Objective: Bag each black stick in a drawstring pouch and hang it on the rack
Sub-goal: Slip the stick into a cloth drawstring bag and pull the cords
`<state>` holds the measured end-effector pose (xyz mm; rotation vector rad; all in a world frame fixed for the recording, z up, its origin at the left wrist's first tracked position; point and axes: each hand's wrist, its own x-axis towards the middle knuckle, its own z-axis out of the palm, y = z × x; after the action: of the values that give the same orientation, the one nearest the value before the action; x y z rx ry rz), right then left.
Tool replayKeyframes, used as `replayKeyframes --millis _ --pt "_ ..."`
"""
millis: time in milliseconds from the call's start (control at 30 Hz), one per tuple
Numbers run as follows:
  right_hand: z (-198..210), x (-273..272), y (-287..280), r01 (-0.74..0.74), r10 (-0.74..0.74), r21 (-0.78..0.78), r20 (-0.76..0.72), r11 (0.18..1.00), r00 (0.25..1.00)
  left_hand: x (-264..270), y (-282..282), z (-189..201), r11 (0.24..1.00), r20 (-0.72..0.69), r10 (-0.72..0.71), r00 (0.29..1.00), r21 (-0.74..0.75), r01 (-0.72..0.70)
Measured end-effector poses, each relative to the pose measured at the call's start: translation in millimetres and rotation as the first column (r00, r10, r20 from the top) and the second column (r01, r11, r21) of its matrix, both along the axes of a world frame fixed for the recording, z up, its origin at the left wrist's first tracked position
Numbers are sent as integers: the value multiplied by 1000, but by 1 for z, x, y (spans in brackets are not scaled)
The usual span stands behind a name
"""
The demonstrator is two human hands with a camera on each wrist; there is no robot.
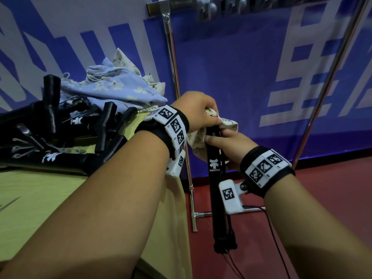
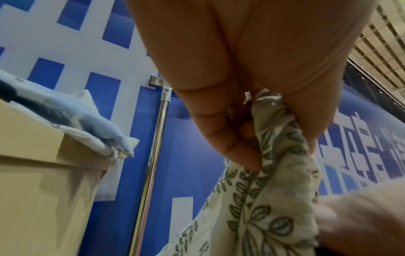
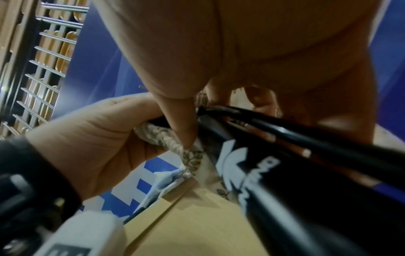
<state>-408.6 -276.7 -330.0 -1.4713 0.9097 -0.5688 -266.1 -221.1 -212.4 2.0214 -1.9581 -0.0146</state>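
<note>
While both hands' fingers clutch pouch (image 1: pixel 201 135) over stick (image 1: pixel 216 178), rack pole (image 1: pixel 177 93) beside table (image 1: pixel 40 198).

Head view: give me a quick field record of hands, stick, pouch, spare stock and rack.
left hand: grips the bunched mouth of the leaf-print pouch
right hand: holds the black stick near its top
stick: hangs near upright beside the table, top at the pouch mouth, most of it uncovered
spare sticks: piled on the table
spare pouches: heaped behind the sticks
rack: behind the hands; no hung pouch in view
</note>
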Motion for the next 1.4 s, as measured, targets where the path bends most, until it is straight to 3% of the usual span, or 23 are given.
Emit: replayKeyframes --millis 200,333,467,733,900,1000,1067,1133,1233,1333,1400 --pt "-1 3 5 -100 90 106 96 989 991 17 -6 1 988 69 138 988 -83 -132" --pt "-7 8 8 -140 123 194 95 971 988 27 -7 -2 974 48 226 973 -33 -224" --pt "-11 7 14 -149 100 321 164 935 981 21 -5 -10 979 -10 165 986 124 -163" --pt "-13 8 7 -56 -127 490 332 870 935 8 -1 -19 911 -92 81 992 410 -36" --pt "-4 2 -2 -38 -243 630 354 776 903 0 -1 -18 865 -146 67 987 502 15" --pt "-2 -9 -11 -22 -271 637 358 771 894 3 1 -15 843 -72 39 997 538 5" --pt "-3 -12 -12 -30 -264 619 378 785 887 5 1 -17 822 -154 44 987 567 52" --pt "-12 -7 -16 -18 -229 548 381 837 896 4 -2 -22 824 -194 10 981 558 102" --pt "-25 -1 -20 -16 -205 528 358 849 911 1 -7 -28 873 -192 16 981 481 80" --pt "-9 -2 -7 76 -293 509 363 858 884 -2 -6 -25 927 -199 25 980 371 52" --pt "-8 1 -8 143 -302 474 278 869 912 -3 -4 -21 960 -213 49 976 280 13"
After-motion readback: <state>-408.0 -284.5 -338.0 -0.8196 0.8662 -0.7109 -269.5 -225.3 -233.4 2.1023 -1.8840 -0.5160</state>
